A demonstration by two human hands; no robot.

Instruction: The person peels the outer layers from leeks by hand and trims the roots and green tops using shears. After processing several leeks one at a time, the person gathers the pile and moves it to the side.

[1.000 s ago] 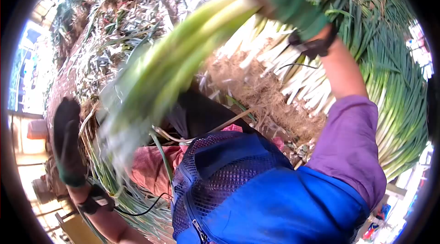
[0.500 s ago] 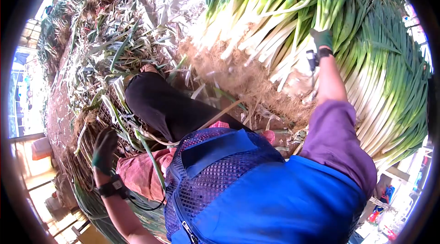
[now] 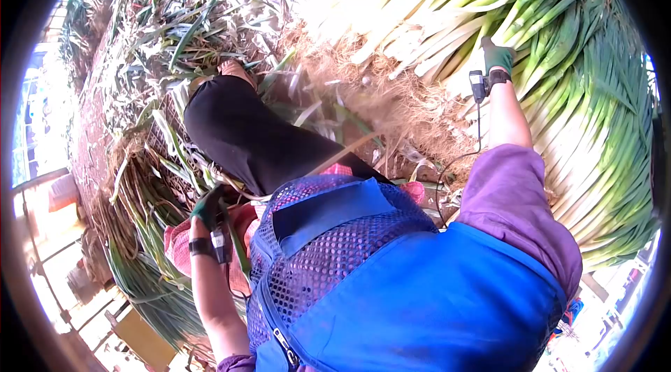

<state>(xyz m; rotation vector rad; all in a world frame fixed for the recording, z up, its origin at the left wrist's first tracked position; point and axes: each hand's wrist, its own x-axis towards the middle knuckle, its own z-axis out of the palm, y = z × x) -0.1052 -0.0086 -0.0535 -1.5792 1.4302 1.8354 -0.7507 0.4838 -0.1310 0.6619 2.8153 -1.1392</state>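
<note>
My right hand (image 3: pixel 498 57), in a green glove with a strapped device at the wrist, rests against a big heap of green onions (image 3: pixel 580 127). Its thumb stands apart from the fingers, and no bunch rises from the palm. White stalks and brown roots (image 3: pixel 419 99) lie beside it. My left hand (image 3: pixel 206 210), gloved too, is beside my lap with fingers curled in at a green leaf stalk (image 3: pixel 239 243); I cannot tell what they hold. Loose, untrimmed green onions (image 3: pixel 150 197) spread just left of that hand, and pink mesh cloth (image 3: pixel 178 246) lies under the wrist.
My bent leg in black trousers (image 3: pixel 244 134) lies across the middle, the bare foot (image 3: pixel 237 71) among peeled leaves and scraps (image 3: pixel 175 37). A cable (image 3: pixel 440 187) loops near the right forearm. More green onions (image 3: pixel 154 295) lie at the lower left.
The bunch my right hand gripped is now down among the heap, and the hand has let go. My left hand has moved right, towards my lap, its spread fingers now curled.
</note>
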